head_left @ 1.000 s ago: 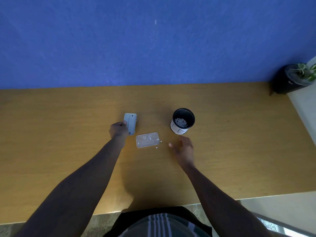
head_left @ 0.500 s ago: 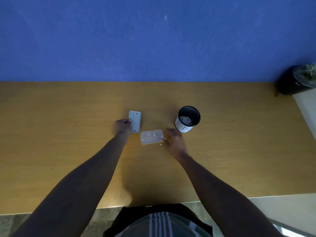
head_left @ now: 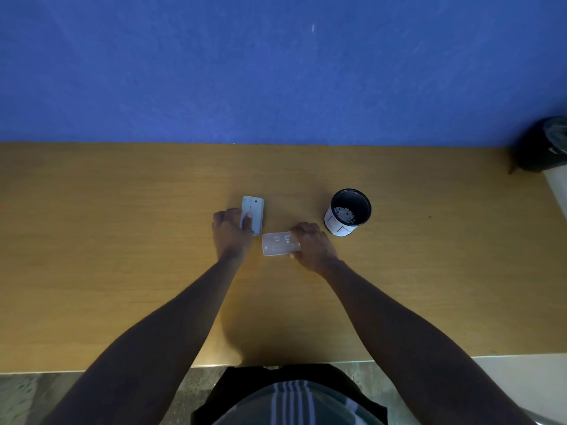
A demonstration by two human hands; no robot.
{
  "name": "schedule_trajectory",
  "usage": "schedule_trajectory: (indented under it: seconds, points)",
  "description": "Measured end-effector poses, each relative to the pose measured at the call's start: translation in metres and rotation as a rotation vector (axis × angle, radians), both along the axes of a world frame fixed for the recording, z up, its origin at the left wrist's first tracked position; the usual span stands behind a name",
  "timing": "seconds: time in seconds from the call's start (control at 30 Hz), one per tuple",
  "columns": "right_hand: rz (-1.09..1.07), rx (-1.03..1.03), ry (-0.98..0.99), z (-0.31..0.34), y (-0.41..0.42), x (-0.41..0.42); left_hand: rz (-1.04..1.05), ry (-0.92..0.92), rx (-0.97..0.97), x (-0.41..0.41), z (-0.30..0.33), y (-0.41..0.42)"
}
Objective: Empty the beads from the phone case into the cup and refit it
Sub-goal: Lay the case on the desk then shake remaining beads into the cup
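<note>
Two pieces lie apart on our surface [head_left: 122, 240]: the clear phone case [head_left: 279, 243], long axis left-right, gripped at its right end by our right hand [head_left: 313, 246], and the phone [head_left: 253, 214], pointing away, under our left hand [head_left: 230, 231]. Beads sit in the cup [head_left: 348, 211]; we judge emptying done, refitting left.

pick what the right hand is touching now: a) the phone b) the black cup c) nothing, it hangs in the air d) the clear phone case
d: the right hand closes on the right end of the clear phone case lying flat on the table, while the left hand rests on the phone.
</note>
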State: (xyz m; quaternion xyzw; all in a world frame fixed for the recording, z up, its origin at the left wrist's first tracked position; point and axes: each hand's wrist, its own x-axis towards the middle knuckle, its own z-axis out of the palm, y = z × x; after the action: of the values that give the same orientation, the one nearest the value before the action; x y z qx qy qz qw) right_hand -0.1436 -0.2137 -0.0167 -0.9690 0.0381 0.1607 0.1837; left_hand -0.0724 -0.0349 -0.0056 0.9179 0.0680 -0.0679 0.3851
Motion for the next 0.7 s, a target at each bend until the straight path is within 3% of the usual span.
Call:
schedule_trajectory:
  seconds: [0.17,0.33,0.5,0.7]
  points:
    - [0.001,0.027,-0.019,-0.003,-0.002,-0.006,-0.388,-0.307,0.276,-0.031,-0.009,0.003]
    - [-0.045,0.103,-0.032,-0.005,-0.003,-0.015,-0.783,-0.249,0.546,-0.042,-0.006,-0.009]
    - [-0.077,0.179,-0.022,-0.004,-0.008,-0.021,-0.907,-0.229,0.702,-0.035,-0.004,-0.021]
    - [-0.098,0.214,-0.027,-0.003,-0.014,-0.027,-0.88,-0.216,0.781,-0.029,-0.001,-0.029]
